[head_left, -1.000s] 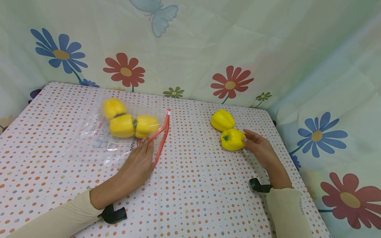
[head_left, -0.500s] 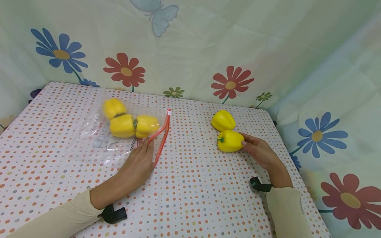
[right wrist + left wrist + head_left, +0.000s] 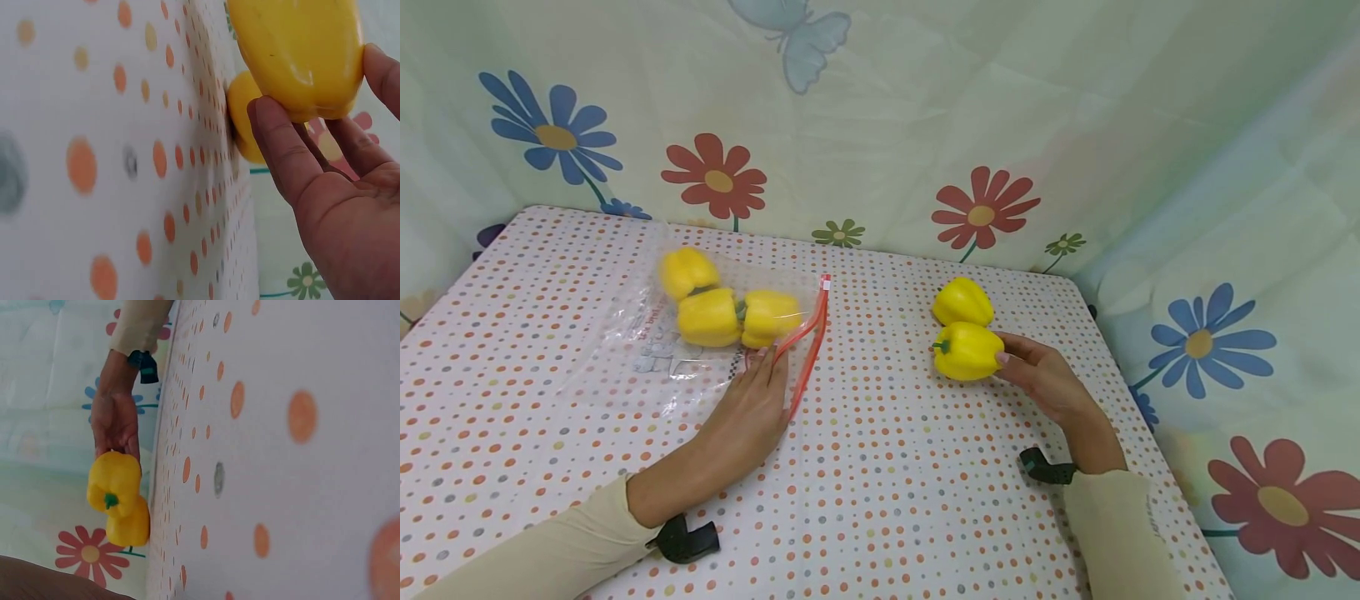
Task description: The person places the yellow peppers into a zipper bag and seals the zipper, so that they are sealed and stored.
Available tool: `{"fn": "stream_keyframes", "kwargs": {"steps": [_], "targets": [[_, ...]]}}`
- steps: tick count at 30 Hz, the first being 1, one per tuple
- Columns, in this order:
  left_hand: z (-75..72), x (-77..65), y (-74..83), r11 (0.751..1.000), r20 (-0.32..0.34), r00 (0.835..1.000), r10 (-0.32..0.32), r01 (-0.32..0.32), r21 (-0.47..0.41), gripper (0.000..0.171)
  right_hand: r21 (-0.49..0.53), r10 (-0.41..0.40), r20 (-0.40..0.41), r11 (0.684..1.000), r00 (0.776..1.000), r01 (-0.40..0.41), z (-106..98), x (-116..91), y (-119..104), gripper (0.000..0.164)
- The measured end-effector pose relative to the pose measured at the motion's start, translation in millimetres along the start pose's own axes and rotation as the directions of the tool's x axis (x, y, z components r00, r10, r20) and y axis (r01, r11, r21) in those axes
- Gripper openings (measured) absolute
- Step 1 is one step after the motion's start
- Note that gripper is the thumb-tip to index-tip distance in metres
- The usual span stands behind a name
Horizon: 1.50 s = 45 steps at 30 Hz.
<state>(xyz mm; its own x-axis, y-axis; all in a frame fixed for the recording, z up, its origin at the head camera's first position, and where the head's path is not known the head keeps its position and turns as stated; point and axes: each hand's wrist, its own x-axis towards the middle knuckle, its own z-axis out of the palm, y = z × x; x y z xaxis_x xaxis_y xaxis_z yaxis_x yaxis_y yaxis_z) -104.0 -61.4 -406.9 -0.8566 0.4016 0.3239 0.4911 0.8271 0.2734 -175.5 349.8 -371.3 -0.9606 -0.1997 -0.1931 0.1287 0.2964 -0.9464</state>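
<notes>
My right hand (image 3: 1052, 379) holds a yellow bell pepper (image 3: 967, 352) by its blunt end, its green stem pointing left. In the right wrist view the thumb and fingers grip the pepper (image 3: 306, 56), which is raised off the table. Just behind it lies a second yellow bell pepper (image 3: 962, 302), partly covered in the head view. My left hand (image 3: 747, 408) rests with fairly straight fingers at the red-edged mouth of a clear zip bag (image 3: 602, 358); the thumb is hidden. Inside the bag lie three yellow bell peppers (image 3: 707, 318).
A dotted cloth covers the table (image 3: 880, 500). Behind and to the right hangs a flowered curtain (image 3: 880, 125) right along the table's edges. Each wrist wears a black camera mount (image 3: 685, 540).
My right hand has taken hold of the nearer loose pepper, turned its stem to the left, and moved it left and up. The left hand and the bag have stayed put.
</notes>
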Motion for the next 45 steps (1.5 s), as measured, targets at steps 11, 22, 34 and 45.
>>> {"fn": "stream_keyframes", "kwargs": {"steps": [11,22,34,45], "targets": [[-0.6,0.2,1.1,1.000,0.027,0.999,-0.017,0.017,0.005,0.072,0.023,-0.050,0.056,0.999,0.997,0.048,27.3,14.3,-7.4,0.058],[-1.3,0.1,1.4,1.000,0.024,1.000,-0.016,0.016,0.008,0.072,0.011,-0.071,0.071,0.997,0.995,0.070,56.7,30.2,-16.1,0.054],[-0.1,0.8,1.0,1.000,0.019,1.000,-0.014,0.014,0.008,0.072,-0.007,-0.064,0.106,0.998,0.992,0.065,91.7,44.9,-29.8,0.049],[0.2,1.6,0.4,1.000,0.001,1.000,-0.011,0.011,0.004,0.072,-0.084,-0.036,0.109,0.995,0.993,0.046,118.0,56.9,-38.6,0.047]]}}
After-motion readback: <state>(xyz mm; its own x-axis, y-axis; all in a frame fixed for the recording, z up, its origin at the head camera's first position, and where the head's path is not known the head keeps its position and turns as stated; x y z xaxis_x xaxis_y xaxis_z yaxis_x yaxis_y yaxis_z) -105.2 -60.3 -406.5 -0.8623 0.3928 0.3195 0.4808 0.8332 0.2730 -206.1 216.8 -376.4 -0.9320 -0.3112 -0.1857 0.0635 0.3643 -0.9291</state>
